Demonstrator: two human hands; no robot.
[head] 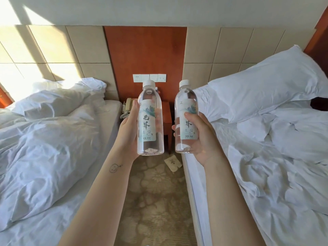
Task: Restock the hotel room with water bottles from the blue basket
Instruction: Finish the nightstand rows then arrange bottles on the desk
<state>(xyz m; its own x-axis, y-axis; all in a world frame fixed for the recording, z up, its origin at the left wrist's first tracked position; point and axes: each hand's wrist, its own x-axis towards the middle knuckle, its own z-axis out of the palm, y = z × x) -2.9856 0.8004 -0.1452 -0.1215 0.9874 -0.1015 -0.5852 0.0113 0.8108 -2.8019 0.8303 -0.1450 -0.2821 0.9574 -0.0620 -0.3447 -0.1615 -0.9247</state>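
I hold two clear water bottles with white caps and pale labels upright in front of me, above the aisle between two beds. My left hand (128, 132) grips the left water bottle (150, 119) from its left side. My right hand (198, 137) wraps around the right water bottle (185, 118) from its right side. The bottles are a little apart and both look full. Behind them stands a reddish wooden nightstand (167, 114), mostly hidden by the bottles. The blue basket is not in view.
A beige telephone (127, 105) sits on the nightstand's left part. White wall sockets (149, 78) are on the wood panel above. Unmade beds with white duvets (49, 139) and pillows (266, 93) flank the carpeted aisle (156, 201). A white slipper (173, 163) lies on the floor.
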